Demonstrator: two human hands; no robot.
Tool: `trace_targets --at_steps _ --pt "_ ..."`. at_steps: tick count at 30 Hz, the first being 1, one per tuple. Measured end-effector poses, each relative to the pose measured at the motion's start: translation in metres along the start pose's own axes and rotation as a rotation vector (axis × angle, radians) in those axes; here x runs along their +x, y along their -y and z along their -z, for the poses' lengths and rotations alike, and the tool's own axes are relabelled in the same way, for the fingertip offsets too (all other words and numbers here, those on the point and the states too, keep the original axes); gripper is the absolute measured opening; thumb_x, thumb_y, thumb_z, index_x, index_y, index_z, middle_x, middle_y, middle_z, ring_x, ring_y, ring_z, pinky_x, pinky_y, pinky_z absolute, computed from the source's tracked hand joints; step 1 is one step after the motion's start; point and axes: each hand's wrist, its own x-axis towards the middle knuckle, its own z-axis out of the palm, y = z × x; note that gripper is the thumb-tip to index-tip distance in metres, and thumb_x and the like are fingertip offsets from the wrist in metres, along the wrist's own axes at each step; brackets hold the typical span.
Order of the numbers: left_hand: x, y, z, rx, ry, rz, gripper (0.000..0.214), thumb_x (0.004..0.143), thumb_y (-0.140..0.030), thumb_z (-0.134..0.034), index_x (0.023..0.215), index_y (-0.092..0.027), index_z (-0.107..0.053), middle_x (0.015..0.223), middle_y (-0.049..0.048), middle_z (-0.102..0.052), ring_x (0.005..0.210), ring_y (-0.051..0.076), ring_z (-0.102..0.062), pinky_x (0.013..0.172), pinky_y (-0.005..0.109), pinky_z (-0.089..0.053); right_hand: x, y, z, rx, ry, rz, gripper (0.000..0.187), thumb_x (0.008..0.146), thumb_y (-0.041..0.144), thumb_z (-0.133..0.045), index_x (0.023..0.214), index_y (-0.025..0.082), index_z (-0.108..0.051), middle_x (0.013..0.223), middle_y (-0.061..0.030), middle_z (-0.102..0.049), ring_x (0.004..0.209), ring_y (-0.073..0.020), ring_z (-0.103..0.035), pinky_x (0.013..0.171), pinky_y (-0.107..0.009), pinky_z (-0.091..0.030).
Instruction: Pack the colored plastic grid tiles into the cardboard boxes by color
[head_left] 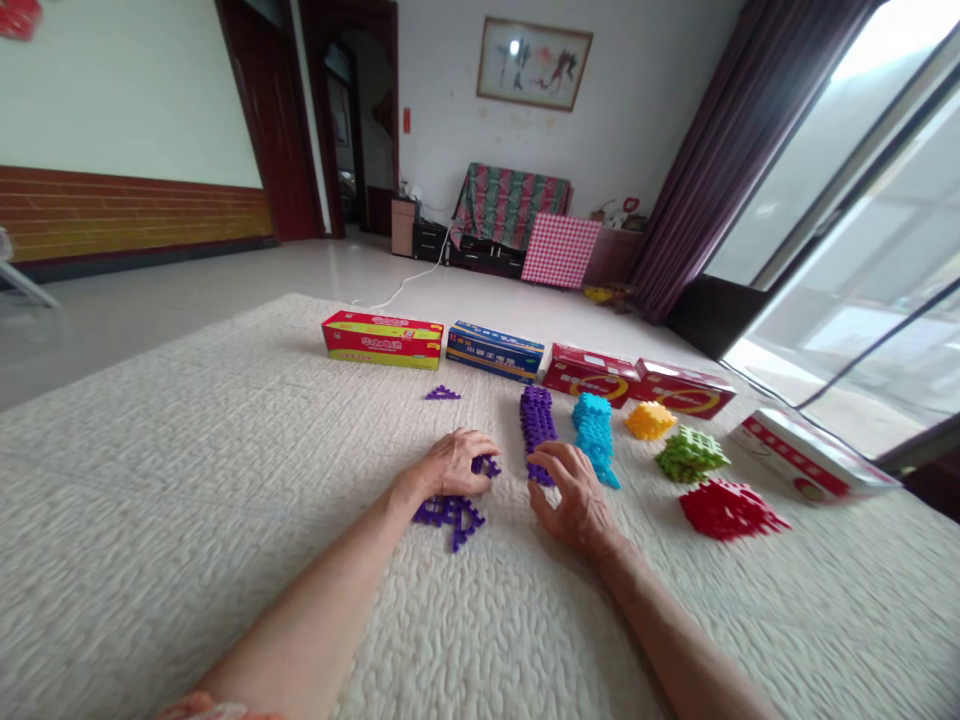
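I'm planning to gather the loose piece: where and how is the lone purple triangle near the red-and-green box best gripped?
Probably pinch the purple triangle across two of its edges, coming from above and the near side. It lies low and flat on the cream cover, and the red-and-green box stands just beyond it.

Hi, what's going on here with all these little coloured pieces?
A person's left hand has a purple piece in its grip, with loose purple pieces beside it. The open right hand is at the near end of a purple stack. A blue stack, yellow pile, green pile and red pile lie to the right.
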Motion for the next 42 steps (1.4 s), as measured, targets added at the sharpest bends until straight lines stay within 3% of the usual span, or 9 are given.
trace_targets --at_steps 4,7,11,18,25,36,42 --pt "-0.001 0.001 0.001 -0.104 -0.045 0.04 0.045 0.062 -0.016 -0.065 0.107 -0.022 -0.069 0.118 0.0065 -0.067 0.116 0.027 -0.055 0.105 0.039 -0.037 0.0 0.013 -0.008 0.071 0.066 0.104 0.028 0.08 0.014 -0.053 0.107 0.019 -0.058 0.106 -0.0101 -0.059 0.097 -0.0244 -0.054 0.085 -0.042 -0.045" --pt "-0.003 0.004 0.006 -0.381 -0.107 0.173 0.05 0.058 -0.017 -0.07 0.107 -0.021 -0.07 0.114 0.0062 -0.068 0.112 0.026 -0.058 0.104 0.038 -0.038 0.002 0.021 -0.012 0.113 0.058 0.076 0.031 0.08 0.012 -0.051 0.11 0.019 -0.056 0.107 -0.0107 -0.058 0.098 -0.0241 -0.054 0.086 -0.042 -0.046" --pt "-0.006 0.013 0.015 -0.754 -0.198 0.393 0.047 0.068 -0.032 -0.07 0.113 -0.015 -0.067 0.099 0.0072 -0.071 0.096 0.024 -0.064 0.092 0.037 -0.046 0.013 0.037 -0.023 0.199 0.082 0.071 0.044 0.074 0.009 -0.052 0.117 0.019 -0.052 0.12 -0.0123 -0.055 0.109 -0.0253 -0.052 0.095 -0.043 -0.044" --pt "-0.003 0.027 0.011 -0.957 -0.328 0.451 0.041 0.076 -0.041 -0.064 0.106 -0.013 -0.066 0.106 0.0105 -0.068 0.089 0.021 -0.067 0.078 0.032 -0.05 0.028 0.047 -0.041 0.256 0.092 -0.017 0.054 0.069 0.007 -0.05 0.122 0.016 -0.049 0.13 -0.0146 -0.051 0.118 -0.0263 -0.049 0.102 -0.046 -0.04" --pt "0.001 0.033 0.007 -1.078 -0.369 0.515 0.036 0.076 -0.034 -0.066 0.105 -0.013 -0.065 0.1 0.01 -0.068 0.078 0.015 -0.066 0.066 0.026 -0.049 0.033 0.047 -0.043 0.279 0.168 0.031 0.047 0.077 0.007 -0.051 0.122 0.022 -0.054 0.13 -0.0086 -0.056 0.119 -0.0247 -0.048 0.1 -0.044 -0.041" --pt "0.0 0.027 0.009 -1.07 -0.375 0.551 0.04 0.072 -0.035 -0.071 0.104 -0.012 -0.066 0.097 0.0108 -0.069 0.076 0.016 -0.065 0.062 0.026 -0.049 0.033 0.045 -0.046 0.285 0.166 0.004 0.027 0.086 0.012 -0.052 0.11 0.02 -0.058 0.114 -0.0077 -0.064 0.109 -0.0221 -0.055 0.093 -0.038 -0.043" --pt "0.0 0.025 0.009 -1.037 -0.367 0.556 0.04 0.074 -0.038 -0.068 0.105 -0.012 -0.066 0.097 0.0105 -0.069 0.076 0.017 -0.065 0.063 0.027 -0.049 0.033 0.043 -0.046 0.364 0.057 -0.047 0.024 0.091 0.012 -0.043 0.108 0.02 -0.058 0.111 -0.0091 -0.063 0.104 -0.0208 -0.057 0.093 -0.037 -0.045"
